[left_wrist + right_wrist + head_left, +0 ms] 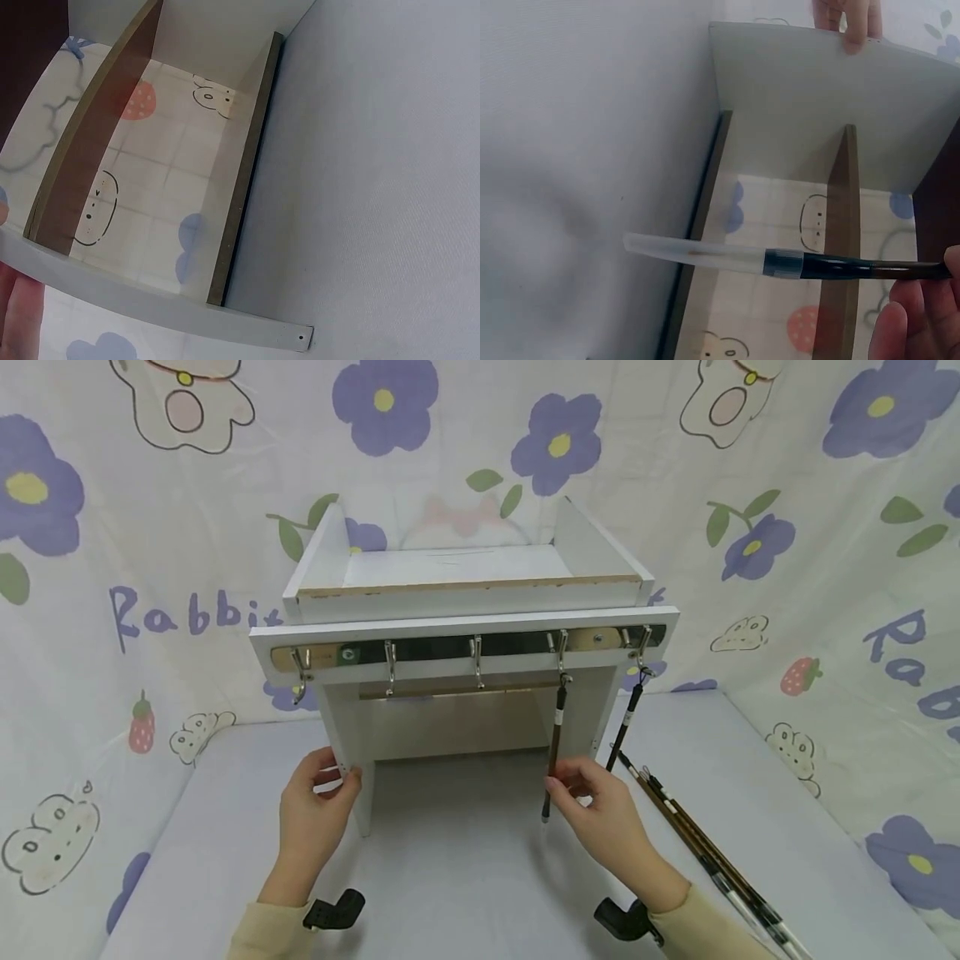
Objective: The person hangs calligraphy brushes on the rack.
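Note:
A white wooden shelf (465, 616) stands on the table, with a row of metal hooks along its front rail. My left hand (318, 814) grips the front edge of its left side panel (365, 802), thumb on the inner side. From the fourth hook hangs a calligraphy brush (557, 727), and my right hand (600, 814) pinches its lower handle between thumb and fingers. In the right wrist view this brush's clear cap (705, 253) points away from the fingers. A second brush (626, 727) hangs by its loop from the rightmost hook, beside the right hand.
Several more capped brushes (701, 835) lie side by side on the white table (465, 885), right of the shelf. Behind everything hangs a curtain (465, 435) printed with flowers and rabbits. A shelf board (82, 142) crosses between the side panels.

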A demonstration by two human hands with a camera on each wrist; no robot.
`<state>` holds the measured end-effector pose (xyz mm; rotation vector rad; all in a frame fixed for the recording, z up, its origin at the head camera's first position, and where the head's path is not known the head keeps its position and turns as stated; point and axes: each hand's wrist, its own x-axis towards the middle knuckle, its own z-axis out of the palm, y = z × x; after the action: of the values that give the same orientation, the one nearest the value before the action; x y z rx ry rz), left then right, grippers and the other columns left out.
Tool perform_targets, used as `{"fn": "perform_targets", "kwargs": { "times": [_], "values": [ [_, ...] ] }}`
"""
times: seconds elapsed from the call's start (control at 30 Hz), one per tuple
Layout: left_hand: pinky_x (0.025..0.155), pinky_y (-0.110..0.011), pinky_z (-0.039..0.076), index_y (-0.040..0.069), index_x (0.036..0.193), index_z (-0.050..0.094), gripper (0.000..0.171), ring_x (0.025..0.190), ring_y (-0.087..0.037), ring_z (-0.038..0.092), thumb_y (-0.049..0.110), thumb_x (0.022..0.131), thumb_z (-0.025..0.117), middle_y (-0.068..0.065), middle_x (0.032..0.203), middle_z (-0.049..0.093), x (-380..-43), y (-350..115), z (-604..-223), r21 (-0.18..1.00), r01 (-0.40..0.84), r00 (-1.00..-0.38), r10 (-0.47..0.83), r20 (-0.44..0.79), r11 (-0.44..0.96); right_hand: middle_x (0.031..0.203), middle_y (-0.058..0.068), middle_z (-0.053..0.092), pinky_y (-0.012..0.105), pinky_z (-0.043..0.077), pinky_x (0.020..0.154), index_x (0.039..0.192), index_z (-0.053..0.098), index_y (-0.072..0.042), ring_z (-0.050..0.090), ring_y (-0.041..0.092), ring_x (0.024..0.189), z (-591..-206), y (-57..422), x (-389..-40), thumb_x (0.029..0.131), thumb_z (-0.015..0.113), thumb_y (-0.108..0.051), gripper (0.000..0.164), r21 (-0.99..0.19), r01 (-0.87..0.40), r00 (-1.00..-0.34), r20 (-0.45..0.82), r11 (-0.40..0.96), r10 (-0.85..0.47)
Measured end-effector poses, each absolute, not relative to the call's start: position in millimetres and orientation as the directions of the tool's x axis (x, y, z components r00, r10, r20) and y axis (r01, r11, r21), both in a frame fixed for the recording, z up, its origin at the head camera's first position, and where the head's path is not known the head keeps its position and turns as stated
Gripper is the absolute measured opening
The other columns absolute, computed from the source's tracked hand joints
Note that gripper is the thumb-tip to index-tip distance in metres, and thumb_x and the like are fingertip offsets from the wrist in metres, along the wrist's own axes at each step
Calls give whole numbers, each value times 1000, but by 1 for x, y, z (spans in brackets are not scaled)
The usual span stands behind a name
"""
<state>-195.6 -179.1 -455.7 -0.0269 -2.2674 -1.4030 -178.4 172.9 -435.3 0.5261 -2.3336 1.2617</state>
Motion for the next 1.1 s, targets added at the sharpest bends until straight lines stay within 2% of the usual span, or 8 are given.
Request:
{"fn": "perform_targets", "kwargs": {
  "times": [0.37,0.9,1.1],
  "values": [
    [71,-12,50,11,115,63,27,94,-17,61,15,89,69,-3,109,63,-196,-180,-453,847,242,-890,-239,388,474,92,-8,66,26,54,65,100,66,-13,63,10,82,-434,167,-183,87,72,-8,15,-726,-490,-856,505,483,-109],
    [72,-13,51,11,115,62,28,94,-14,61,13,88,69,-2,108,63,-196,-178,-456,840,249,-889,-230,396,483,92,-9,65,27,54,65,100,65,-12,64,11,81,-434,168,-183,88,71,-10,14,-731,-482,-860,501,483,-98],
    [71,-12,51,12,115,63,28,94,-14,61,14,88,70,-1,108,63,-197,-178,-456,840,240,-888,-239,392,486,93,-10,66,27,54,67,101,65,-15,63,10,82,-430,170,-182,88,71,-10,16,-735,-479,-862,498,479,-99]
  ]
}}
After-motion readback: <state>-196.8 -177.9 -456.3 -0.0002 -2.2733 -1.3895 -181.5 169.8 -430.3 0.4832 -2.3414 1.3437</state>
